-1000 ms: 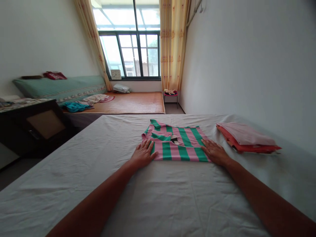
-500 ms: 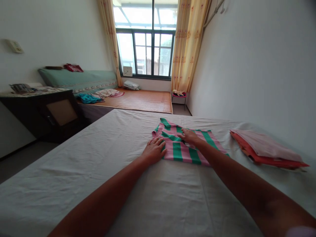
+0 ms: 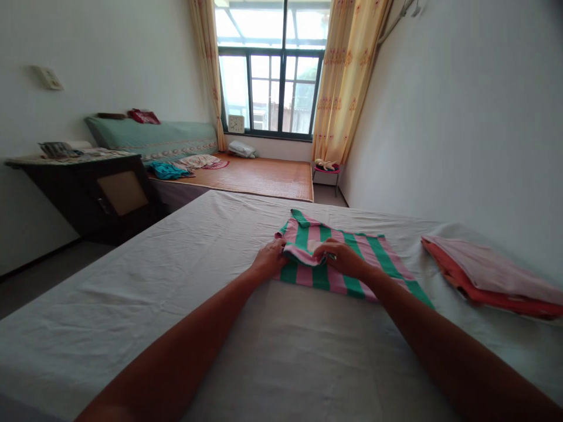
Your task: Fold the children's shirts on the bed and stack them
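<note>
A pink-and-green striped shirt (image 3: 369, 252) lies spread over a white sheet, its front edge towards me. At its left side, my left hand (image 3: 268, 258) is closed with the fingertips on the cloth, gripping a fold there. My right hand (image 3: 343, 258) pinches the same raised fold near the shirt's middle, thumb and fingers together. Between the two hands the fold stands up a little and shows a pale underside. The fingertips of my left hand are partly hidden by the cloth.
The white-sheeted bed (image 3: 176, 293) fills the foreground. Folded pink and red clothes (image 3: 492, 275) lie at its right. Beyond are a mat-covered bed (image 3: 268, 176), a dark cabinet (image 3: 118, 193) at left, a small stool (image 3: 326, 169) and a window (image 3: 272, 88).
My right hand has come nearer to me and now pinches a raised fold. The left hand has gone from lying flat to gripping the cloth. The view has shifted slightly left.
</note>
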Action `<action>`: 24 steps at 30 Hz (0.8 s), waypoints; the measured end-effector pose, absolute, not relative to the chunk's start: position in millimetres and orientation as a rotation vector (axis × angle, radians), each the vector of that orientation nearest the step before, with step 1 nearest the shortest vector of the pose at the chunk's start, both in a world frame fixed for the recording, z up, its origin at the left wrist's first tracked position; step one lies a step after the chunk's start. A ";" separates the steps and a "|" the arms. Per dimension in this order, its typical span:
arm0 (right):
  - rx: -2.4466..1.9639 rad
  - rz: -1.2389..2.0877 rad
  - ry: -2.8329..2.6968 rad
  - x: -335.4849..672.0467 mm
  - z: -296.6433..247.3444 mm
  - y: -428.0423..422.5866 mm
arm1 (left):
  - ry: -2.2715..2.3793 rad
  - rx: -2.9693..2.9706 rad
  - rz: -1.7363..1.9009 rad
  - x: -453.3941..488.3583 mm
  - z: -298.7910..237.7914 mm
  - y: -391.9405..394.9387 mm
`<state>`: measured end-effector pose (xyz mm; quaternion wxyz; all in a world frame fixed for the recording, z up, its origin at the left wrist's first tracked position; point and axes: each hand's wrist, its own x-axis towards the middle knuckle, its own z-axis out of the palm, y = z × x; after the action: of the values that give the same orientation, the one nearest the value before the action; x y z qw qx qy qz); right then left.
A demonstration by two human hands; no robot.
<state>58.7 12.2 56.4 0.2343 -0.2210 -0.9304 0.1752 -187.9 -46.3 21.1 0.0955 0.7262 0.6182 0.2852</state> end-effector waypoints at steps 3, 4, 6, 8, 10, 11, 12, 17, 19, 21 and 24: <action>-0.642 0.387 -2.514 67.5 39.6 5.8 | 1.847 2.126 0.999 -187.8 22.0 -45.1; -0.659 0.369 -2.489 70.1 35.0 6.1 | 1.824 2.163 1.017 -188.2 22.1 -44.6; -0.668 0.366 -2.474 75.8 29.7 8.1 | 1.779 2.253 0.992 -190.2 22.2 -43.1; -0.622 0.390 -2.539 82.1 30.5 10.5 | 1.796 2.291 0.933 -193.5 22.9 -41.4; -0.572 0.404 -2.623 87.5 35.4 12.3 | 1.858 2.264 0.871 -196.2 25.5 -39.9; -0.584 0.387 -2.629 89.1 38.3 12.7 | 1.886 2.249 0.872 -196.3 27.5 -39.5; -0.622 0.352 -2.603 89.3 40.8 12.7 | 1.897 2.249 0.899 -195.2 29.7 -39.3; -0.696 0.182 -2.481 66.8 33.6 -0.2 | 1.644 2.538 0.935 -170.4 27.6 -41.3; -0.714 0.160 -2.601 53.7 22.5 -9.7 | 1.605 2.615 0.702 -159.5 17.9 -42.5; -0.817 0.148 -2.712 45.4 12.5 -17.2 | 1.666 2.608 0.488 -154.0 7.9 -43.8; -0.970 0.141 -2.795 45.9 5.8 -18.8 | 1.779 2.570 0.324 -155.8 0.3 -45.6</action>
<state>45.9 -18.8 5.8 0.0898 -0.3262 -0.9398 0.0473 -155.8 -45.6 0.3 -0.0005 0.8178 0.5661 0.1030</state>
